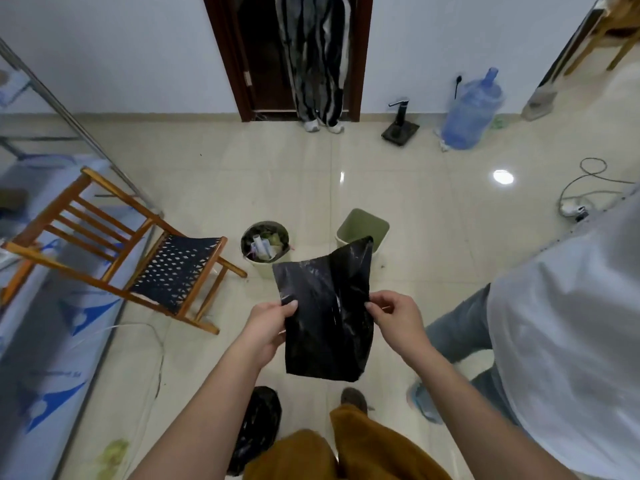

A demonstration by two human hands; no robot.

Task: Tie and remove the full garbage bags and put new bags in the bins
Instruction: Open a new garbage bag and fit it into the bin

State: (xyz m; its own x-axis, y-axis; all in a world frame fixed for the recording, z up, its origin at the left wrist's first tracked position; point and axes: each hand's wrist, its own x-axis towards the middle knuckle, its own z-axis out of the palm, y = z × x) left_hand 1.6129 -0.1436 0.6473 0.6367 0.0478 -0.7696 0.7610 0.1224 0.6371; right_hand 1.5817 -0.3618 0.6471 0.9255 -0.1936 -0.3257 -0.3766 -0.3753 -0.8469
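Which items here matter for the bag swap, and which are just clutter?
Job:
new black bag, pinched by left hand and right hand
full round bin
empty green bin
tied black bag on floor

Clutter:
wooden chair
water jug
floor cable

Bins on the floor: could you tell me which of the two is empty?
The square green bin on the right is bare inside; the round bin left of it is full of rubbish.
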